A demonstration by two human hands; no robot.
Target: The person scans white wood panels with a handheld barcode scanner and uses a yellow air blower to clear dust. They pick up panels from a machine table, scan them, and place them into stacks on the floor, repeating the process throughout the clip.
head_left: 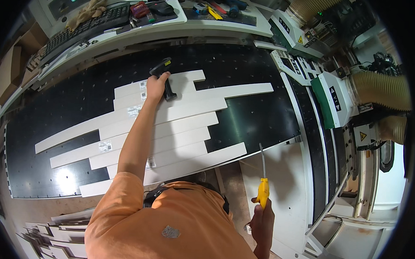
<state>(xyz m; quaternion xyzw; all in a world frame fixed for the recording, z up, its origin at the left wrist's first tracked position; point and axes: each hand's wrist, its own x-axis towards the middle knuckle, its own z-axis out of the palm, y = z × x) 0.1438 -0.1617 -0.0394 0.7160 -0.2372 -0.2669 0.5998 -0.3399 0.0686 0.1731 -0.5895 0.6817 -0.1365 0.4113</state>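
My left hand point(156, 86) reaches out over the white strip panels point(180, 112) and is closed around a black handheld scanner point(169, 90). Its grip rests at or just above the panels; I cannot tell whether it touches. White printed labels point(105, 146) are stuck on several panels, one beside my left wrist. Low on the right, off the table's near edge, my right hand point(262, 220) grips a yellow air blow gun point(262, 193). The gun's thin metal nozzle point(263, 159) points away from me, its tip close to the table edge.
Under the panels lies a black perforated table point(259, 118). A shelf point(193, 29) at the back bears a keyboard point(89, 31), a glove point(88, 11) and tools. Machine heads with ribbed hoses point(380, 90) stand at right. More panels point(57, 238) are stacked lower left.
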